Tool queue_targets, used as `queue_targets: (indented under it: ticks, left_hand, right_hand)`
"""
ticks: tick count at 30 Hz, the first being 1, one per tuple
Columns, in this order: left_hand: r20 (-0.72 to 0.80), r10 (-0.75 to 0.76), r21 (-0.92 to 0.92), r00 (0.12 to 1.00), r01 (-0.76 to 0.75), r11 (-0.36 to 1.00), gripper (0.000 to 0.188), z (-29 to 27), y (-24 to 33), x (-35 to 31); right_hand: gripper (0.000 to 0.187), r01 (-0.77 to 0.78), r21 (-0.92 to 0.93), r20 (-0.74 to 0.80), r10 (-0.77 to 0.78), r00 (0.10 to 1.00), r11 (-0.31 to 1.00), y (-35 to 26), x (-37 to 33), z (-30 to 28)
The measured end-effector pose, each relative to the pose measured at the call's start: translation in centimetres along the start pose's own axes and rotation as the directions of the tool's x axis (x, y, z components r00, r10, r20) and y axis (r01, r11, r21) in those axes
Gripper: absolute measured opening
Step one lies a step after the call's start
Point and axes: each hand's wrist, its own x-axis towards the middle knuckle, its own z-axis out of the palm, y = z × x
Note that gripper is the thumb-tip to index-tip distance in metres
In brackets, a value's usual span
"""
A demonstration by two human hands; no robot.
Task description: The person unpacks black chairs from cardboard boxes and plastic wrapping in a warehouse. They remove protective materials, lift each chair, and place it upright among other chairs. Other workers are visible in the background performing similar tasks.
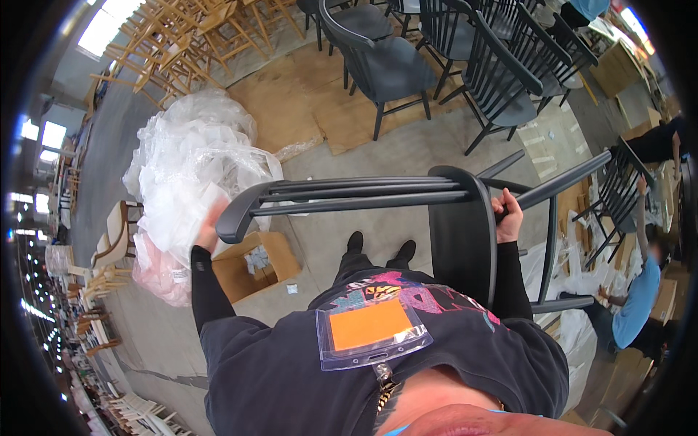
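Observation:
A dark grey wooden chair (462,243) is tipped on its side in front of my body, its spindle back pointing left and its legs pointing right. My right hand (509,216) is closed round part of the chair beneath the seat, beside a leg. At the far left end, my left hand (209,224) is beside the curved top rail. Its fingers are smeared by motion and partly lost against the white plastic, so their grip does not show.
A heap of clear plastic wrap (193,156) lies left, beside an opened cardboard box (254,265). Dark chairs (396,69) stand ahead on cardboard sheets (276,109); wooden stools (196,43) are stacked behind. At right, a person in a blue shirt (636,301) handles another dark chair (618,196).

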Motion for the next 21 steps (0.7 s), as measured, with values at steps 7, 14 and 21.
queue_targets:
  ticks: [7,14,21]
  left_hand:
    - [0.078,0.278,-0.11,0.957,-0.269,0.957,0.045,10.3,-7.3,3.3]
    - [0.017,0.262,-0.044,0.965,-0.261,0.964,0.018,7.9,-4.1,2.2]
    - [-0.157,0.527,0.482,0.835,-0.401,0.779,0.018,-2.1,-1.0,-3.1]
  right_hand:
    - [0.034,-0.023,-0.125,-0.151,0.004,0.988,0.992,0.7,-0.9,1.5]
    - [0.036,-0.091,-0.416,-0.185,0.014,0.983,0.905,2.1,2.6,0.6]
    - [0.03,-0.453,-0.444,-0.269,0.367,0.89,0.773,13.2,11.1,3.8]
